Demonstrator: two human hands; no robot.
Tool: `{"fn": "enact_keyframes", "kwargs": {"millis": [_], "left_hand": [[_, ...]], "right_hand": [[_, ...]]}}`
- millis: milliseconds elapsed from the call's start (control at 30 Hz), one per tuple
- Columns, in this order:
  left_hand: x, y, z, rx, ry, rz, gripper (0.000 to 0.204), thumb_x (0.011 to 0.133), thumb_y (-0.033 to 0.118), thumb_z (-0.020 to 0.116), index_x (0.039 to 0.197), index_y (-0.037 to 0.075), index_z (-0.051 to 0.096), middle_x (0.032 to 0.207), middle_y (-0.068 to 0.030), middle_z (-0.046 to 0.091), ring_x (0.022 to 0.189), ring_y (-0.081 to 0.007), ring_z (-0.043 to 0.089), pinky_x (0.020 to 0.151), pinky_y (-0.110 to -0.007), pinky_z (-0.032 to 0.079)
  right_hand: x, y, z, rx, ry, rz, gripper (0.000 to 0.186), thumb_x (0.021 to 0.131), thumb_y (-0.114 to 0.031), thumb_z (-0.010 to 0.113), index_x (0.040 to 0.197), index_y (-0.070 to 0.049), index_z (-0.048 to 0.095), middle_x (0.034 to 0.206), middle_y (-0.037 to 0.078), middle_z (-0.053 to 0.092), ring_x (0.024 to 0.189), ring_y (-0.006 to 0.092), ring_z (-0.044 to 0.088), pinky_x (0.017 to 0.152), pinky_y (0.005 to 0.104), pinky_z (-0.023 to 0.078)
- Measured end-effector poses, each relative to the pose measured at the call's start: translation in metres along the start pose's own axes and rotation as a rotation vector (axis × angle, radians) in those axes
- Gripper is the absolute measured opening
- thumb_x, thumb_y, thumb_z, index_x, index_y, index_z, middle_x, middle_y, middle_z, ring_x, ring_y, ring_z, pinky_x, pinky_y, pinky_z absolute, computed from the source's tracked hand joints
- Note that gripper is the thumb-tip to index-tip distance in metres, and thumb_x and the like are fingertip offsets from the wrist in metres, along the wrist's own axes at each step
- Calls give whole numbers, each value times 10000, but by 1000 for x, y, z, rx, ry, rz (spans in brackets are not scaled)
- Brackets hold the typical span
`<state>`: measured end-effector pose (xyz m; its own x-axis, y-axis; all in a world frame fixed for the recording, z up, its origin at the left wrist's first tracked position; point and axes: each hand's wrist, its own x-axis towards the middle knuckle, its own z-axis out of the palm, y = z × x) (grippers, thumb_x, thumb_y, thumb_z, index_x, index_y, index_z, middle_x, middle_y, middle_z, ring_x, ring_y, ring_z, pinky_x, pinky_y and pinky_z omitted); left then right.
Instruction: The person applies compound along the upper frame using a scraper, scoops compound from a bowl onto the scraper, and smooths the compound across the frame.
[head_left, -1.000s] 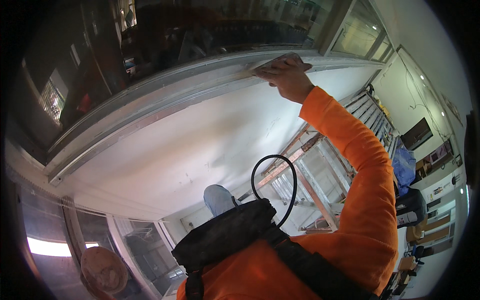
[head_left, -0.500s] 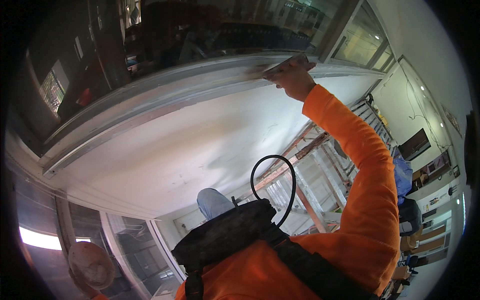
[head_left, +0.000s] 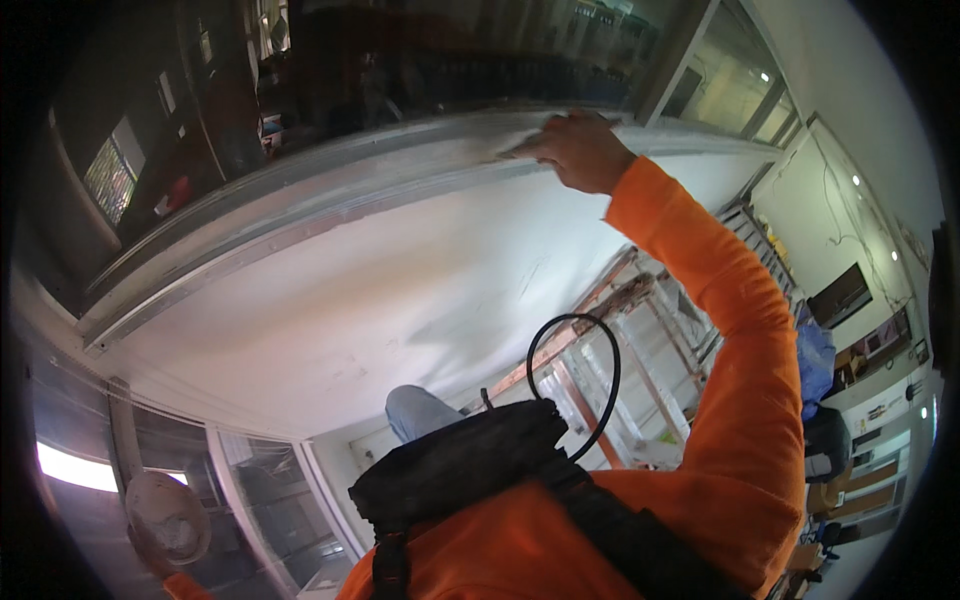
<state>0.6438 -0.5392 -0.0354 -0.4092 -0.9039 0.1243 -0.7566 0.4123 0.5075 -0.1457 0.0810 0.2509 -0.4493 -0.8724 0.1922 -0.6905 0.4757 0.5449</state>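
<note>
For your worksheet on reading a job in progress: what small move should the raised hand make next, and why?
Probably slide the right hand a little further along the pale frame ledge. Its fingers press a small flat piece, hard to identify, against the ledge, and much of the ledge stretches on beyond the hand.

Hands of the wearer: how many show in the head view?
1. The right hand is raised on an orange sleeve, pressed to the pale window frame below the glass. The left hand is out of view.

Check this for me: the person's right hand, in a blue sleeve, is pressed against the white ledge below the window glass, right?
Not quite. The head view shows the right hand pressed against the white ledge below the window glass, but the sleeve is orange, not blue.
</note>
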Motion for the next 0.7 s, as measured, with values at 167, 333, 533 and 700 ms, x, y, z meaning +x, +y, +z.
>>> {"fn": "enact_keyframes", "kwargs": {"millis": [167, 333, 533, 700], "left_hand": [[-9, 30, 5, -456, 88, -57, 439, 982, 254, 402, 1354, 22, 418, 1349, -159, 456, 1212, -263, 459, 1018, -360, 358], [-4, 35, 5, -594, 197, -105, 479, 968, 302, 435, 1309, -35, 426, 1283, -160, 475, 1152, -252, 482, 979, -354, 379], [-8, 38, 8, -625, 242, -41, 517, 953, 378, 465, 1264, -35, 465, 1201, -148, 518, 1091, -248, 504, 932, -350, 401], [-4, 33, 13, -648, 242, -71, 512, 954, 387, 467, 1265, -21, 475, 1210, -131, 521, 1093, -235, 502, 937, -348, 398]], "right_hand": [[24, -31, -19, -123, 62, -92, 429, 842, -148, 583, 1212, -365, 584, 880, 1, 648, 884, 189, 570, 789, 357, 421], [18, -40, -31, -71, 66, -85, 347, 758, -36, 574, 1008, -247, 688, 924, 60, 661, 946, 295, 596, 811, 497, 460], [10, -12, -13, -253, -62, 19, 484, 808, -110, 582, 1214, -373, 582, 931, 55, 614, 903, 272, 557, 755, 490, 458], [20, 0, -21, -8, -100, 83, 436, 766, -64, 596, 1107, -327, 666, 916, 73, 618, 919, 294, 557, 795, 468, 474]]}}
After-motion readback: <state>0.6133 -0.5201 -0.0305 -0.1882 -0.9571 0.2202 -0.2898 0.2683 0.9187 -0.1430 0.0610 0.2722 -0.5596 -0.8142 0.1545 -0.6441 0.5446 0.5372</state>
